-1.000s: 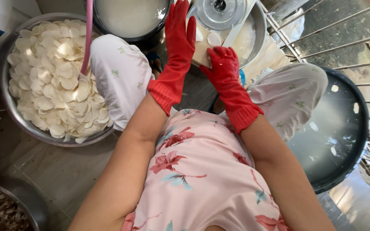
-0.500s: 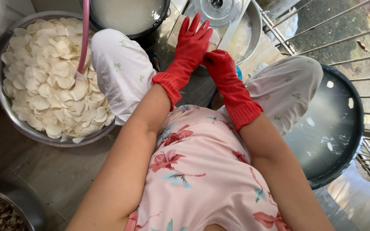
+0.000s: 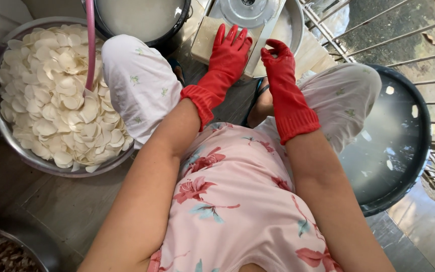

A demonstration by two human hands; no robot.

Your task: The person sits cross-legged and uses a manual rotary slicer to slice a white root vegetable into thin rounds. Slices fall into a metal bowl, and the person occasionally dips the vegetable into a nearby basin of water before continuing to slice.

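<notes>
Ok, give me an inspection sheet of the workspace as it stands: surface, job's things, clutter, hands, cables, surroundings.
Surface: grey wooden floor; the person sits low over it.
Job's things: wooden slicer board with round metal disc; steel bowl heaped with pale slices; pot of whitish liquid.
Clutter: dark round basin of water with a few floating bits; bowl of brownish scraps at lower left.
Hands: both in red rubber gloves; left hand flat with fingers spread on the board, right hand curled beside it, holding nothing visible.
Cables: nothing seen; a pink hose hangs into the slices.
Surroundings: metal railing, ground beyond.
</notes>
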